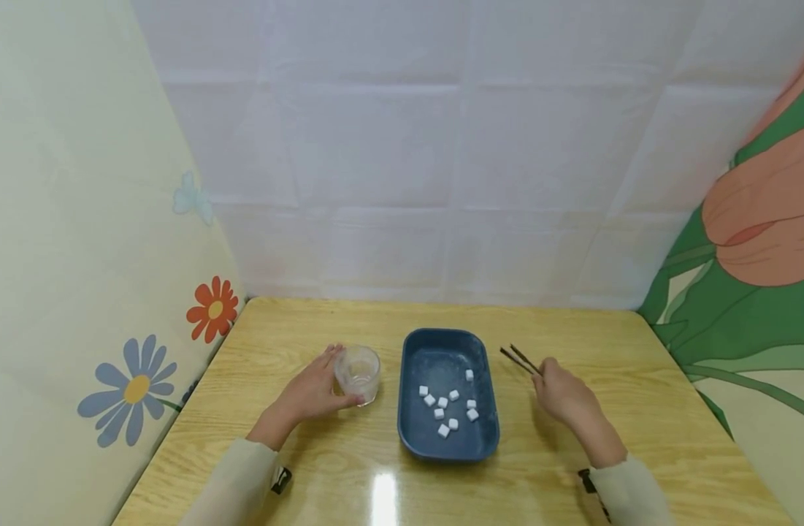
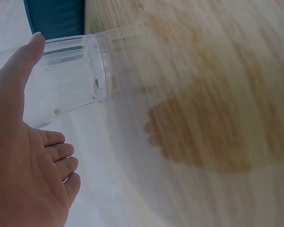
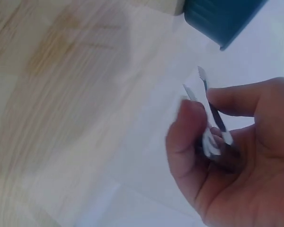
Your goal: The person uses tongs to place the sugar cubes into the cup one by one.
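Note:
My left hand [image 1: 315, 387] is around a clear glass [image 1: 358, 371], the thumb on its near side and the fingers at its far left. In the left wrist view the glass [image 2: 71, 71] stands upright on the table, the thumb crossing in front of it. My right hand [image 1: 564, 394] holds small metal tongs [image 1: 521, 359], whose two prongs are spread slightly and point toward the tray. Serrated tips show on the tongs [image 3: 202, 75] in the right wrist view. Between both hands sits a dark blue rectangular tray [image 1: 411, 435] with several small white cubes [image 1: 443, 402] in it.
The wooden table [image 1: 540, 475] reaches back to a white cloth wall [image 1: 375, 146]. Flower-printed cloths flank it left [image 1: 79, 256] and right [image 1: 763, 307]. Light glares off the table in front of the tray.

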A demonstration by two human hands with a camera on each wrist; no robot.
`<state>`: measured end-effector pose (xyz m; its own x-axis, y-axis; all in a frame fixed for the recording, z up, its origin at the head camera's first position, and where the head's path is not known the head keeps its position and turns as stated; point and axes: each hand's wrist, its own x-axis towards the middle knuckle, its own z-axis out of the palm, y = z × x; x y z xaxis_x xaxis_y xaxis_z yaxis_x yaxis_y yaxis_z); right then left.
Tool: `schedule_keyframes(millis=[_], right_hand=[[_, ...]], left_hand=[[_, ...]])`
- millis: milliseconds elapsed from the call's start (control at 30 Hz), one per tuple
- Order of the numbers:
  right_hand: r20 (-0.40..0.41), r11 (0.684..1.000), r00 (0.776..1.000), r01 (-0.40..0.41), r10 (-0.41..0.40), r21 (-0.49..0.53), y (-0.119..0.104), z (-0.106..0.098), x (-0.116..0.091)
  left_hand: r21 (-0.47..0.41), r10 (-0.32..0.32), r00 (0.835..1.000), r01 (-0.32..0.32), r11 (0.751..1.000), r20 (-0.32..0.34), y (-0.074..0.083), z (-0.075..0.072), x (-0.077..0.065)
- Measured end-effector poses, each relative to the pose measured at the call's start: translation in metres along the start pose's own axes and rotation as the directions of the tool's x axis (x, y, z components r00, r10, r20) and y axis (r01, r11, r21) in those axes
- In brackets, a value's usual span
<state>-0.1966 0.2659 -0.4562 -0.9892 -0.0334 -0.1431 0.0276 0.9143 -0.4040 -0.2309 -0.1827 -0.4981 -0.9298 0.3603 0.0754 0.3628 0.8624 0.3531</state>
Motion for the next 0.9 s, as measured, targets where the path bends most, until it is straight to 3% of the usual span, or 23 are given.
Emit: schedule_keyframes(millis=[200,433,533,900], right_hand=[[-0.143,1.0,0.989,0.03,-0.031,-0.004,0.0005,-0.0046,-0.0018],[-0.379,0.994,0.92,0.113,-0.103,0.003,-0.0023,-0.0089,-0.0033],[-0.403,0.99,0.906,0.144,-0.128,0.009,-0.0039,-0.0103,-0.0052],[-0.409,0.975,0.894,0.217,-0.183,0.037,-0.0069,-0.0086,-0.0097]], left_hand=[[0.007,-0.007,1.0,0.007,1.0,0.004,0.0002,-0.0003,-0.0006],[0.007,-0.001,1.0,0.001,1.0,-0.001,0.0016,-0.0015,-0.0007],[0.008,-0.002,1.0,0.002,1.0,0.006,0.0022,-0.0024,-0.0016],[0.014,-0.003,1.0,0.003,1.0,0.009,0.005,-0.0056,-0.0028]])
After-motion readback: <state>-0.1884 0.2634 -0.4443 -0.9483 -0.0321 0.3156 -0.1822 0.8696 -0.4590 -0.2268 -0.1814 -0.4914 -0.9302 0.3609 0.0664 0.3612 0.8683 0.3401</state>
